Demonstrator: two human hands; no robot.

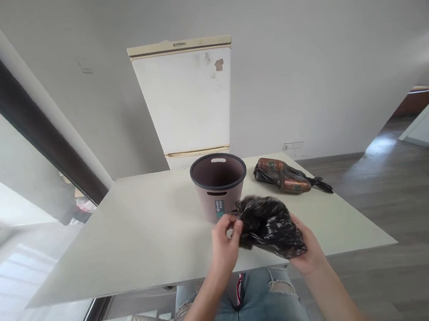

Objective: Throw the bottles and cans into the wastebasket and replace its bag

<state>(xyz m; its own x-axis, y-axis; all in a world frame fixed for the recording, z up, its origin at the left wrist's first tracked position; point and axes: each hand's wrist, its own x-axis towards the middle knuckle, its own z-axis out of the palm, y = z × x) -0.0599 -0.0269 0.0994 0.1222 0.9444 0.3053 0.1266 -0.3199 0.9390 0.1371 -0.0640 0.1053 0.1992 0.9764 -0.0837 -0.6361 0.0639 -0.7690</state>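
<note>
- The left hand [223, 240] pinches a gathered edge of a black plastic bag [275, 226] between thumb and fingertips.
- The right hand [309, 249] cups the bag's opposite end from the side and below; most of its fingers are hidden behind the plastic, so how tightly they close cannot be told.
- The black bag is held up between both hands, over the near edge of the table [148, 231]. It is crumpled and bunched; whether anything is inside cannot be made out.
- As far as it shows, the bag is lifted and gripped at both ends, but it is neither spread out nor set down; handling it looks only partway along.
- Just beyond the left hand stands a mauve bin [209, 203], upright on the table. Its dark rim is uncovered and its visible inner wall is bare; the bottom is out of sight.
- Right of the bin lies a second dark bag [279, 176], with reddish-orange packages showing through. Its narrow end is twisted together, so closing that one appears done.
- Farther back, a white refrigerator [187, 101] stands against the wall.
</note>
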